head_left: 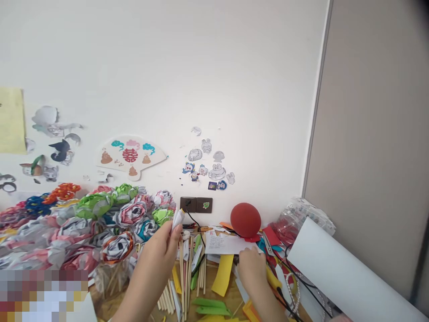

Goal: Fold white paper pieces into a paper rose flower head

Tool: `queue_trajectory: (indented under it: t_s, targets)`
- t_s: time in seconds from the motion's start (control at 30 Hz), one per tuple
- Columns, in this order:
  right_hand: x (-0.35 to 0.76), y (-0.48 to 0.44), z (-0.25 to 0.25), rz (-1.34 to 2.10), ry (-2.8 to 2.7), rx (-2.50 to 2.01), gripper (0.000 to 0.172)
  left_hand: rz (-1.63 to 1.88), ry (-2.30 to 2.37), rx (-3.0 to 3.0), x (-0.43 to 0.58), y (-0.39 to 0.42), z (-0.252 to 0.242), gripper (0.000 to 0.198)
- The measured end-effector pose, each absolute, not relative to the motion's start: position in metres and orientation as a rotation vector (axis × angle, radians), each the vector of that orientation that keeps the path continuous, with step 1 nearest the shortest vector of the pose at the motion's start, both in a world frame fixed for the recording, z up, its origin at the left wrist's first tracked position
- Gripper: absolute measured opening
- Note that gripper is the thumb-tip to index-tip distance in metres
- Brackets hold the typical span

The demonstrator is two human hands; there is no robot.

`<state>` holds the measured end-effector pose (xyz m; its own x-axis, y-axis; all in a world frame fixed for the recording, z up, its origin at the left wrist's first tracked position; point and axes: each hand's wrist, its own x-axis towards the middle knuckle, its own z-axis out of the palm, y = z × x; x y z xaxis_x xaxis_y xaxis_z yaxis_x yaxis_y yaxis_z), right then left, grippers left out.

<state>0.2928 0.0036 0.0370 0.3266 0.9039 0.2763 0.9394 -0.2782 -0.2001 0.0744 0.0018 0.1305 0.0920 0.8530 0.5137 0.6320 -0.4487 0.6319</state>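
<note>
My left hand (pixel 164 243) is raised at the middle, its thumb and fingers closed on a small folded strip of white paper (pixel 178 218) with a yellowish tip. Further right, my right hand (pixel 252 270) is low over the clutter with its fingers curled under, at the edge of a white sheet with handwriting (pixel 219 243). What those fingers grip, if anything, is hidden. Between the hands stand thin wooden sticks (pixel 184 277). A yellow paper strip (pixel 223 275) hangs below the sheet, and folded green paper pieces (pixel 212 307) lie nearer to me.
Twisted paper flowers (pixel 124 214) are heaped at the left. A red balloon (pixel 246 220) rests against the wall behind my right hand. Scissors (pixel 268 243), black cables (pixel 303 281) and a large white paper roll (pixel 348 273) crowd the right side. A wall socket (pixel 196 205) has a cord plugged in.
</note>
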Motion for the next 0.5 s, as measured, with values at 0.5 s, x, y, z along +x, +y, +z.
queue_trajectory:
  t_s: [0.5]
  targets:
    - [0.318, -0.078, 0.128, 0.287, -1.09, -1.449, 0.037, 1.108, 0.852, 1.576, 0.089, -0.002, 0.123, 0.043]
